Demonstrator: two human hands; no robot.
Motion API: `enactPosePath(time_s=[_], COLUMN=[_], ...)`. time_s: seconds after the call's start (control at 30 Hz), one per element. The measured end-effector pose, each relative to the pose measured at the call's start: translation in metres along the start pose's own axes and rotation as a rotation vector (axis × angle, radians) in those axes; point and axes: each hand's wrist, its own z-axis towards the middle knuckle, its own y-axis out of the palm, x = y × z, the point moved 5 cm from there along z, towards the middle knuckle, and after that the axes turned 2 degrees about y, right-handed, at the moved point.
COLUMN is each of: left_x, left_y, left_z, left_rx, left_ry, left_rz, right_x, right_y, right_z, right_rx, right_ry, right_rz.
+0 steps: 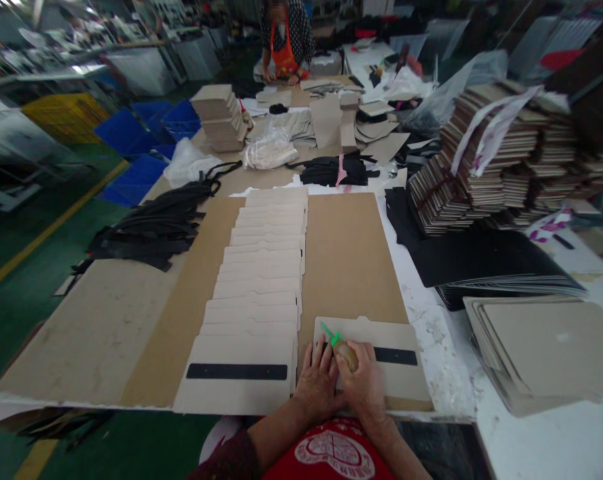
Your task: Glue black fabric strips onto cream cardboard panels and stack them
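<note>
My right hand (364,380) is wrapped round the wooden handle of a tool with a thin, bright green pointed end (334,335). Its exact kind is unclear. Fingers stretched out, my left hand (319,383) lies flat beside it on a beige board panel (396,333). A black strip (395,356) runs across that panel, partly covered by my hands. To the left, an overlapping row of similar beige panels (261,287) extends away from me. The nearest one bears a black strip (237,372).
Brown board (354,260) lies under the work. Black straps (151,223) are heaped at left. On the right stand black sheets (496,260), beige panels (551,347) and a tall bundled stack (496,153). Across the tables, a person in an orange apron (283,53) stands working.
</note>
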Motion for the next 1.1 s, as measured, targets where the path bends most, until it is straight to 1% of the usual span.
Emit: enactPosePath(time_s=[0.1, 0.2, 0.3, 0.5, 0.6, 0.7, 0.87, 0.97, 1.1], left_x=[0.001, 0.001, 0.001, 0.002, 0.003, 0.004, 0.007, 0.011, 0.017], left_y=[-0.001, -0.003, -0.005, -0.007, -0.007, -0.007, -0.016, -0.026, -0.035], left_z=[-0.001, -0.001, -0.001, -0.001, 0.000, -0.001, -0.004, -0.005, -0.014], left_rx=[0.002, 0.001, -0.003, -0.006, -0.005, -0.007, -0.013, -0.011, 0.025], left_ry=[0.005, 0.009, 0.005, -0.004, -0.007, -0.012, -0.013, -0.009, -0.020], left_rz=[0.009, 0.018, 0.028, 0.043, 0.045, 0.039, 0.026, 0.027, 0.011], right_x=[-0.002, 0.003, 0.016, 0.046, 0.051, 0.049, 0.039, 0.037, 0.039], right_y=[0.003, 0.000, -0.012, -0.044, -0.050, -0.045, -0.022, -0.011, -0.002], right_z=[0.001, 0.001, -0.002, -0.014, -0.017, -0.017, -0.008, -0.004, -0.008], right_rx=[-0.005, 0.009, 0.047, 0.172, 0.217, 0.222, 0.116, 0.042, -0.081], right_ry=[0.007, 0.006, 0.034, 0.121, 0.130, 0.128, 0.169, 0.283, 0.498], right_rz=[0.002, 0.008, 0.004, -0.010, -0.016, 0.000, 0.129, 0.278, 0.591])
